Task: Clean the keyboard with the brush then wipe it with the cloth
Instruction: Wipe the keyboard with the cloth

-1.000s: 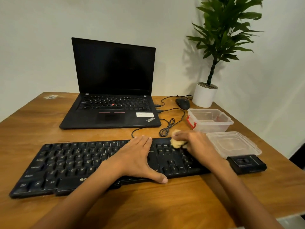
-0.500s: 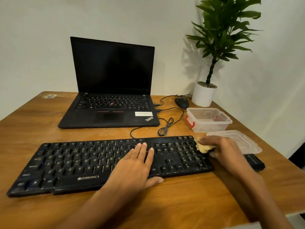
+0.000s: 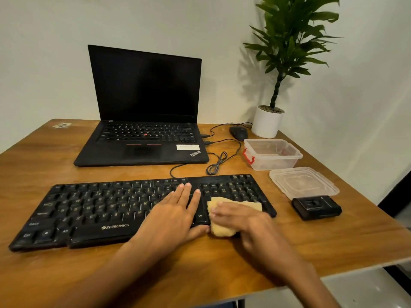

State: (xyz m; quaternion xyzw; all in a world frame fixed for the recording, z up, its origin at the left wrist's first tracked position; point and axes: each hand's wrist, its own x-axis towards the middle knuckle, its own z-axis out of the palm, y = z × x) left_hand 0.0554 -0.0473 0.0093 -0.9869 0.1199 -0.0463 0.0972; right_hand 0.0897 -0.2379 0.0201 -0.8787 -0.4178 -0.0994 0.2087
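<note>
The left hand [image 3: 175, 210] lies flat, fingers straight, on the long black plastic keyboard [image 3: 100, 210]. The right hand [image 3: 242, 218], fingers extended, presses a soft yellow cloth [image 3: 222, 232] onto the keyboard's right front edge.

Single head-worn wide-angle view — aimed forward and down over the wooden table [image 3: 66, 274]. Keyboard [image 3: 100, 210] is close below; laptop [image 3: 144, 96] and wall [image 3: 44, 52] lie farther back.

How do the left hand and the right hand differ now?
The left hand lies flat on the middle of the keyboard and holds nothing; the right hand presses the cloth near its right end. The left hand looks sharp, the right hand blurred. Both lie on the keyboard.
</note>
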